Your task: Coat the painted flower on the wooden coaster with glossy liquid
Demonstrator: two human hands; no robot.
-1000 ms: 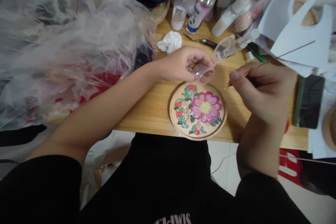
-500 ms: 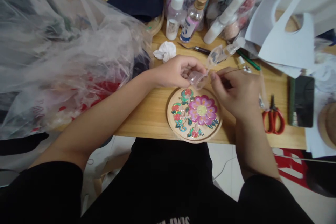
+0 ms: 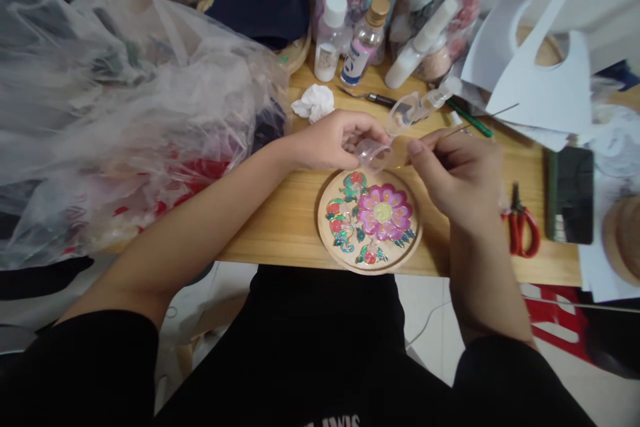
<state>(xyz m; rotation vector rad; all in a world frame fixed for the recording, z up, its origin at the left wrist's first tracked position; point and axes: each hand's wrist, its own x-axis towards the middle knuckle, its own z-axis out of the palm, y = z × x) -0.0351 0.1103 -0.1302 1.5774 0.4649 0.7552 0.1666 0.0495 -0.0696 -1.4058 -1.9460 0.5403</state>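
Note:
My left hand (image 3: 353,140) is closed on a small clear plastic cup (image 3: 373,156), which tilts with its mouth toward the right. Between the thumb and fingers of my right hand (image 3: 453,170) is a thin stick (image 3: 500,113). Its far end sticks out up and to the right past the knuckles, and its lower tip is close to the cup's mouth. Just below both hands lies a round wooden plate (image 3: 327,240). On it are a glossy pink-purple flower (image 3: 385,211) and smaller red and green fruit and leaf shapes with gold outlines.
Behind my hands are a crumpled tissue (image 3: 314,103), a dark-handled tool (image 3: 381,100), another clear cup (image 3: 401,113) and several bottles (image 3: 363,43). Red-handled cutters (image 3: 523,230) and a phone (image 3: 570,193) lie right. Plastic bags (image 3: 150,93) fill the left.
My right hand has shifted a little to the right, away from the cup. More of the stick shows beyond the knuckles. My left hand still holds the cup in nearly the same place.

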